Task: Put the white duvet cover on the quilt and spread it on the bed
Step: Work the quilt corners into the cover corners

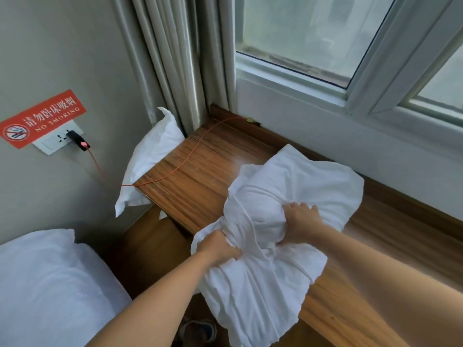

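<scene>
A bunched white duvet cover point(288, 196) lies on the wooden window ledge point(200, 176), part of it hanging over the ledge's front edge. My left hand point(218, 247) grips a fold at the bundle's lower left. My right hand point(302, 221) grips the cloth near the middle of the bundle. The bed point(42, 284) with white linen shows at the lower left. I cannot tell whether a quilt is inside the bundle.
A white pillow point(150, 161) stands wedged between the wall and the ledge's left end. An orange cable point(185, 161) runs from a wall socket point(60, 140) across the ledge. Curtains point(175, 58) hang in the corner. The window point(325, 33) is behind. A shoe point(198, 329) is on the floor.
</scene>
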